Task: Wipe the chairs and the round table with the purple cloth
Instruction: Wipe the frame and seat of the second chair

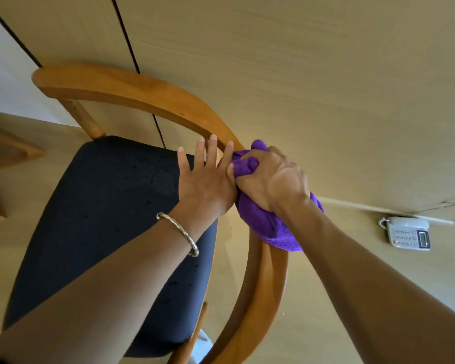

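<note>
Right hand [269,179] grips purple cloth [268,222] on chair [132,88] backrest; left hand [205,179] fingers [211,148] extended, touching the rail.

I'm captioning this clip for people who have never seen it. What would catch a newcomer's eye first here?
The purple cloth stands out first, bunched in the grip of the right hand on the chair's curved wooden rail at centre. Just left of it the left hand is open with fingers spread, a metal bangle on its wrist, above the dark seat. A white telephone lies at the right, by the wall.
</note>
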